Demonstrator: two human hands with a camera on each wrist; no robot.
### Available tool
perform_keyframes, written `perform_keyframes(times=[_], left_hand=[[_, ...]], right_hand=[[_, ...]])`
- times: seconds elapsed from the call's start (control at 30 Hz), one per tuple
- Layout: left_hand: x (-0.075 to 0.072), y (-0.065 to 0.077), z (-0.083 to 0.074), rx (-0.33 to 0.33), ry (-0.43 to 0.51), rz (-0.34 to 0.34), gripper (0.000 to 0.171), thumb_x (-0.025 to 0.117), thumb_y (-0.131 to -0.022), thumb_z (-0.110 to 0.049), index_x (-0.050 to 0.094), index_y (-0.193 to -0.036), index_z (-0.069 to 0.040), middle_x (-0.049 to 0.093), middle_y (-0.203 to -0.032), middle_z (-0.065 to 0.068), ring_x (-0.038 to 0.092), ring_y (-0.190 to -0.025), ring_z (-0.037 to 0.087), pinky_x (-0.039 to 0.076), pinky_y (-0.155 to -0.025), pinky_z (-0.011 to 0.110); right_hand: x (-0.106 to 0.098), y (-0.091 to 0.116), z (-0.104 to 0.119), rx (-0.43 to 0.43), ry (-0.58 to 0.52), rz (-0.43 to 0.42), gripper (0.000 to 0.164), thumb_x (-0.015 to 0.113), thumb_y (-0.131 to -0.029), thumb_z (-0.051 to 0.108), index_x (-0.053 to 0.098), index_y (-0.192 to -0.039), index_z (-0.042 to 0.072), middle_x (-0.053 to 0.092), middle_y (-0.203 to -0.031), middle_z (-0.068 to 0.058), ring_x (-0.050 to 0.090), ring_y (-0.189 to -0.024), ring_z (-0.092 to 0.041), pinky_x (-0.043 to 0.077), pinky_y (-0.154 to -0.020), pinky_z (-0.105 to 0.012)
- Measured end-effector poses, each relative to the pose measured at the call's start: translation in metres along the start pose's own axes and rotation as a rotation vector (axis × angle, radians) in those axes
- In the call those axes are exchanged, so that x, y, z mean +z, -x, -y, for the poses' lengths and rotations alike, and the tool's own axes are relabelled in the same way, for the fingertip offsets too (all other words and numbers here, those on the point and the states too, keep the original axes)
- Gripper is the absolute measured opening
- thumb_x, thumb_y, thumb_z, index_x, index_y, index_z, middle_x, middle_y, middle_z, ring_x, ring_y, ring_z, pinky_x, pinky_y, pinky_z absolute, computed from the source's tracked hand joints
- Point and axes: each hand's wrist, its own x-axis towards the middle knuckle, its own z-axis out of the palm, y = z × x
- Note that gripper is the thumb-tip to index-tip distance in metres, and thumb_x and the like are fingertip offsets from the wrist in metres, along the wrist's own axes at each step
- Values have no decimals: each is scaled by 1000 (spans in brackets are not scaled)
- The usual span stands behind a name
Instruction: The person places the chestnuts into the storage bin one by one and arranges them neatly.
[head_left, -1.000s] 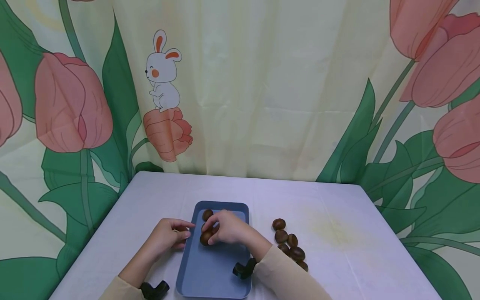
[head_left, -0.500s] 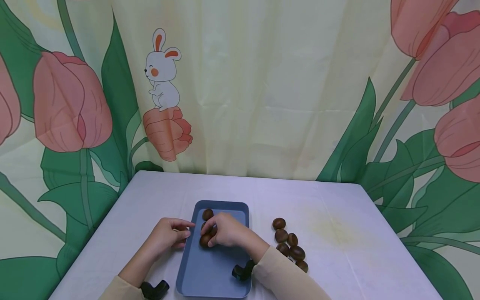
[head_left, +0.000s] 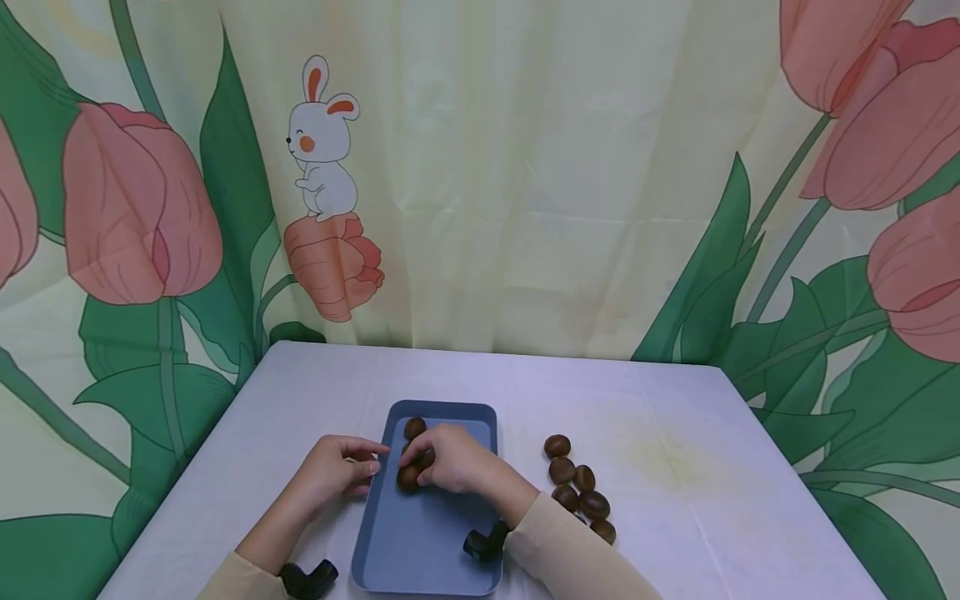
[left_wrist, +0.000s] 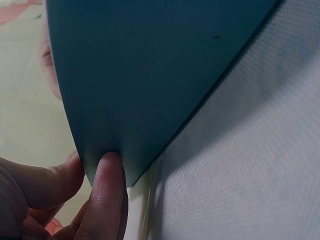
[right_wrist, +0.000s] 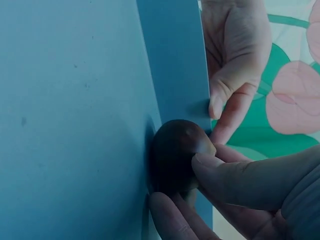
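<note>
In the head view my right hand (head_left: pixel 459 458) reaches into a blue-grey tray (head_left: pixel 431 542). Its thumb and fingers pinch a brown chestnut (right_wrist: pixel 177 152) close to the tray's left wall, as the right wrist view shows. Another chestnut (head_left: pixel 415 428) lies farther up along that wall, and the fingers partly cover others between. My left hand (head_left: pixel 330 468) is at the outer left side of the tray. In the left wrist view its fingertips (left_wrist: pixel 109 165) touch the tray's outer wall, with the thumb beside the rim.
Right of the tray, several chestnuts (head_left: pixel 584 478) lie in a loose group on the white tablecloth (head_left: pixel 675 517); the right sleeve (head_left: pixel 570 546) passes close by them. A curtain (head_left: pixel 510 183) printed with tulips and a rabbit hangs behind the table.
The right hand has shifted slightly toward me, and the nearest chestnut in the tray has edged a little left. My left hand stays at the tray's side.
</note>
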Motion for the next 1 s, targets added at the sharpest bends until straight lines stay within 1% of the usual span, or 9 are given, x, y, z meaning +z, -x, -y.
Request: perform_keyframes(times=[0.1, 0.23, 0.33, 0.53, 0.73, 0.83, 1.0], left_hand=[[0, 0, 0, 2, -1, 0, 25, 77, -95, 1, 82, -119, -5, 70, -99, 13, 70, -75, 17, 67, -68, 34], [0, 0, 0, 2, -2, -1, 25, 77, -96, 1, 82, -119, -5, 70, -100, 13, 69, -77, 17, 67, -68, 33], [0, 0, 0, -1, -5, -6, 25, 76, -96, 2, 82, -119, -5, 70, -101, 13, 70, -77, 17, 67, -68, 33], [0, 0, -1, -3, -6, -10, 24, 77, -96, 1, 83, -118, -6, 69, -100, 12, 68, -77, 17, 67, -68, 33], [0, 0, -1, -8, -7, -9, 25, 77, -95, 1, 83, -119, -6, 69, -99, 12, 68, -76, 18, 66, -67, 32], [-1, 1, -1, -5, -12, -2, 25, 78, -95, 0, 82, -119, -5, 69, -99, 12, 68, -77, 18, 66, -66, 32], [0, 0, 1, 2, -10, -2, 25, 77, -95, 0, 82, -119, -6, 69, -99, 11, 68, -77, 18, 66, -66, 31]], right_hand=[[-2, 2, 1, 6, -26, -4, 31, 85, -87, 1, 86, -107, 25, 80, -108, 8, 67, -91, -9, 53, -72, -21], [-7, 4, 1, 31, -102, 0, 31, 83, -89, -1, 85, -109, 22, 80, -115, 5, 71, -91, -7, 58, -75, -23], [-10, 6, 1, 46, -137, 11, 31, 82, -90, 0, 85, -111, 23, 79, -118, 3, 74, -92, -7, 62, -77, -25], [-20, 9, -2, 49, -144, 9, 32, 81, -92, 0, 85, -113, 24, 79, -125, 3, 78, -101, -13, 63, -82, -27], [-30, 12, -8, 53, -171, -1, 30, 80, -93, 2, 83, -118, 18, 80, -124, -3, 78, -104, -17, 63, -80, -27], [-33, 15, -12, 56, -203, -6, 31, 80, -94, 2, 82, -121, 15, 80, -124, -5, 78, -107, -20, 65, -82, -30], [-40, 19, -17, 68, -285, -7, 34, 79, -94, 1, 79, -126, 11, 79, -128, -9, 77, -114, -28, 67, -91, -41]])
